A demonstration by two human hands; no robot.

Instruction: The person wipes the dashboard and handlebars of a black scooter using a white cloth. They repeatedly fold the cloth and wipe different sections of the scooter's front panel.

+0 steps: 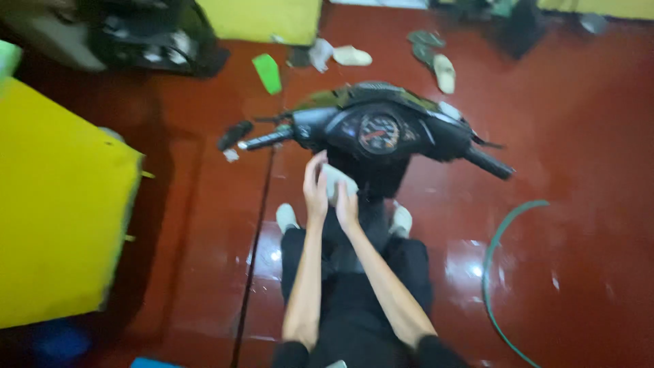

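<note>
Scooter (381,129), black, handlebars just beyond the fingertips. Yellow panel (54,204), well left of the hands. Green hose (492,259), right, on red floor (579,170). Left hand (315,191) and right hand (346,204): fingers curled around a pale cloth (336,180), held between them.

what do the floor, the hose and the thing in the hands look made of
Floor: glossy dark red, probably tile or painted concrete; it shows bright reflections and a seam line.
Hose: thin green tube in a curve, likely rubber or soft plastic.
Pale wad held by left hand and right hand below the scooter's dashboard: looks like soft cloth or sponge; too blurred to settle.
</note>
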